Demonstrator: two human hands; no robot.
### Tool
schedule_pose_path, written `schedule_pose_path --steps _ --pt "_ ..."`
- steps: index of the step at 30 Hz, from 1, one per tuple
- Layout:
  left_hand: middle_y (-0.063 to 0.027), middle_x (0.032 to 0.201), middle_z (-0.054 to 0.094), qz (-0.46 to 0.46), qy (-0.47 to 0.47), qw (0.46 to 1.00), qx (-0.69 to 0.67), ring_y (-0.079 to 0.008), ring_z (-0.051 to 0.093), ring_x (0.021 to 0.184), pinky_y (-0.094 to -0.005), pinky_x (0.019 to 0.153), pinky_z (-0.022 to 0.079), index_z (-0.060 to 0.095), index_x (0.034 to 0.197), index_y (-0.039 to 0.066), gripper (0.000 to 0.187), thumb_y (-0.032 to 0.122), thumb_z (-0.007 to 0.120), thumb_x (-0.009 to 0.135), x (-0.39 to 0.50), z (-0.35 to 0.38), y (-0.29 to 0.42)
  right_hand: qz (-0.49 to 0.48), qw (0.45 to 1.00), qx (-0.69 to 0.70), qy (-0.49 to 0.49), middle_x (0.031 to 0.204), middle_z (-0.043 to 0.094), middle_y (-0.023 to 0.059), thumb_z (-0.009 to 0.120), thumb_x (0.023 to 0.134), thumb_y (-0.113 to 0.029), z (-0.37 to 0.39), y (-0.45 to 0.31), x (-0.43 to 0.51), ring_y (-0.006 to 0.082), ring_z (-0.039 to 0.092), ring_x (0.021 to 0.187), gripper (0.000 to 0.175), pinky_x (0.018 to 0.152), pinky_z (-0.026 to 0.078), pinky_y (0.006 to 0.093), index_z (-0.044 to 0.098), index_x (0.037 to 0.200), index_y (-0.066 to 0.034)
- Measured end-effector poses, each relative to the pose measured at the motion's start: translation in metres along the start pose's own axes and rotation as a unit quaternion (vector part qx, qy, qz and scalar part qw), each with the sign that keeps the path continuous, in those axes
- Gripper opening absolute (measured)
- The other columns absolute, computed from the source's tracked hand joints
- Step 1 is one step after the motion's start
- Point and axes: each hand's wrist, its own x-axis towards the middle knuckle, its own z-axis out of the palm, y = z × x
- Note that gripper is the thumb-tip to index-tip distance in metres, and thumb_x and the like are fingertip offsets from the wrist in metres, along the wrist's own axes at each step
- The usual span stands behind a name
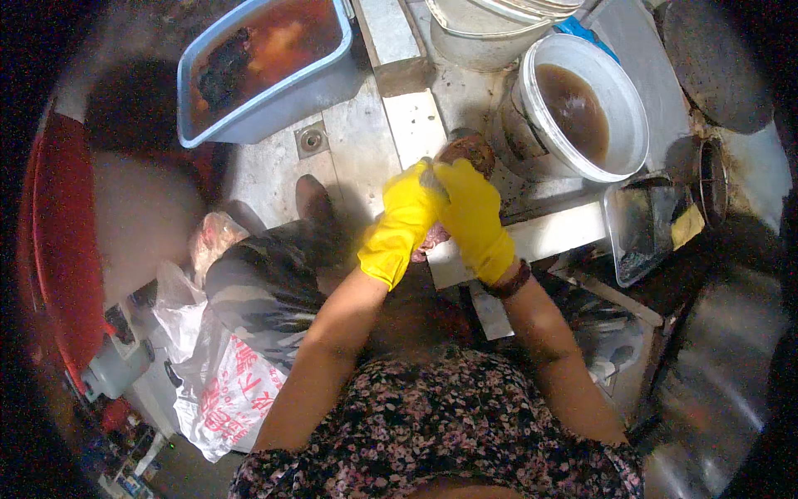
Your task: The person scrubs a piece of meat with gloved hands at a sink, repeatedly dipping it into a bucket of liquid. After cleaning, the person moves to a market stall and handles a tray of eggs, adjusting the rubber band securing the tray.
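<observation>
Both my hands wear yellow rubber gloves and meet over the corner of a pale tiled ledge point(564, 232). My left hand point(408, 212) presses against my right hand point(477, 209), with the fingers bent and mostly hidden. A dark grey patch shows where they meet; whether it is a held object or dirt on the gloves, I cannot tell. Just beyond the fingertips lies a rounded brown lump point(469, 153), partly covered by the right glove. Pinkish, wrinkled stuff, perhaps meat point(431, 240), shows below and between the wrists.
A blue plastic tub point(283, 112) of reddish-brown liquid stands upper left, near a floor drain point(310, 141). To the right are a white bucket point(530, 93) of brownish water and another bucket point(480, 43). A printed plastic bag point(227, 399) lies beside a camouflage-clad leg point(262, 280).
</observation>
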Motion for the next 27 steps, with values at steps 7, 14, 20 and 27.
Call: schedule_pose_path --steps 7,14,20,27 --pt "-0.0206 0.085 0.071 0.016 -0.076 0.993 0.091 -0.0426 0.068 0.082 -0.0512 0.074 0.053 0.064 0.103 0.010 0.027 0.021 0.067 0.080 0.003 -0.003 0.003 -0.031 0.990 -0.132 -0.038 0.094 0.065 0.0106 0.066 0.084 -0.023 0.044 0.044 0.078 0.0353 0.064 0.086 0.015 0.072 0.052 0.0476 0.065 0.095 -0.0128" --pt "-0.0149 0.092 0.073 -0.045 -0.069 0.995 0.060 -0.0348 0.072 0.087 -0.0461 0.073 0.056 0.065 0.102 0.008 0.025 0.022 0.067 0.081 0.005 0.008 0.005 0.013 0.998 -0.052 -0.015 0.097 0.066 0.0136 0.065 0.085 -0.024 0.002 0.007 0.022 0.0382 0.067 0.088 0.016 0.076 0.055 0.0494 0.070 0.097 -0.0147" --pt "-0.0151 0.087 0.072 0.015 -0.059 0.992 0.109 -0.0375 0.070 0.083 -0.0496 0.070 0.054 0.062 0.104 0.009 0.026 0.023 0.065 0.083 0.000 0.010 0.002 0.027 0.993 -0.107 -0.030 0.099 0.066 0.0143 0.065 0.087 -0.026 0.027 0.025 0.054 0.0390 0.067 0.089 0.016 0.075 0.055 0.0490 0.068 0.094 -0.0118" --pt "-0.0209 0.094 0.069 0.026 0.026 0.999 -0.019 -0.0434 0.065 0.092 -0.0506 0.080 0.051 0.060 0.112 0.010 0.041 0.027 0.073 0.077 -0.008 0.006 0.001 0.263 0.957 0.009 0.121 0.119 0.059 0.0208 0.066 0.090 -0.024 -0.018 0.044 0.003 0.0420 0.056 0.116 0.039 0.095 0.048 0.0512 0.056 0.121 -0.0018"
